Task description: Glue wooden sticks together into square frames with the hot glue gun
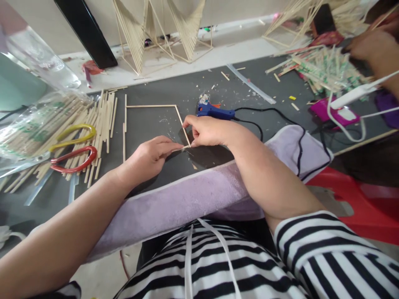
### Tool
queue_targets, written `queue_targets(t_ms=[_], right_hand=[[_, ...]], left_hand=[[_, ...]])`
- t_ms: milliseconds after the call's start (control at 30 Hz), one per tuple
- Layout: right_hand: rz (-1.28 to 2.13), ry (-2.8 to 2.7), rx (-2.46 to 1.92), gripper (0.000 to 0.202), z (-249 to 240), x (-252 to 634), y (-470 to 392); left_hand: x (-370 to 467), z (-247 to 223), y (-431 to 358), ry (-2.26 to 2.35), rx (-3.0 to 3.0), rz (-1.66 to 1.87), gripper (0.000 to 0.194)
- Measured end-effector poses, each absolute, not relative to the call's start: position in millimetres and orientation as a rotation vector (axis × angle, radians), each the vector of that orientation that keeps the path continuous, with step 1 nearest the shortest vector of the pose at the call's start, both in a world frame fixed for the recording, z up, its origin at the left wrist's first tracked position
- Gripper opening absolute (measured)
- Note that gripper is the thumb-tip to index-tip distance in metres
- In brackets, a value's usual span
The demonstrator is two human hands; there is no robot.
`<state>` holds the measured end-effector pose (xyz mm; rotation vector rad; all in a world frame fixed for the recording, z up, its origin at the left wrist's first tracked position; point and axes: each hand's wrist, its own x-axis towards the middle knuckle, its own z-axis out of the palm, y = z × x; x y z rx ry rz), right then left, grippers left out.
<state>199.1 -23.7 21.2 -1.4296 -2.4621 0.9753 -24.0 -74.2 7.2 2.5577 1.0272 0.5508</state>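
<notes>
On the dark table, thin wooden sticks form an angled outline, with one stick across its far side. My right hand pinches the slanted wooden stick near its lower end. A second wooden stick, mostly covered by my fingers, is held by my left hand, and its tip meets the slanted one at a corner. Just beyond my right hand lies a blue glue gun with an orange trigger. Two loose sticks lie end to end left of the outline.
Scissors with yellow and red handles rest on loose sticks at left. A phone leans by the wall near stick models. A glue stick lies behind. Another person's hand is at right, near wrapped sticks.
</notes>
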Motion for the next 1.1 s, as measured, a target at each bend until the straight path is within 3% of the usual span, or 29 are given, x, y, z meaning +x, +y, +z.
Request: queue_targets(t_ms=[167,367,767,1100], right_hand=[[1.075,-2.387,-1.437,0.054,25.3,202.7,-25.1],[1.130,-2.281,-1.402,0.013,36.1,200.4,-33.3],[0.613,-2.520,-1.075,0.018,33.1,189.7,-39.4],[0.219,-2.459,-1.152,0.015,31.0,178.5,-49.0]], left_hand=[[-26.5,13.1,-72.6,1.130,2.426,0.717,0.028],[-27.8,16.3,-76.0,1.209,2.467,0.869,0.027],[-27.7,15.2,-81.2,1.229,2.557,0.929,0.030],[-28.2,18.3,-81.9,1.232,2.476,0.992,0.028]])
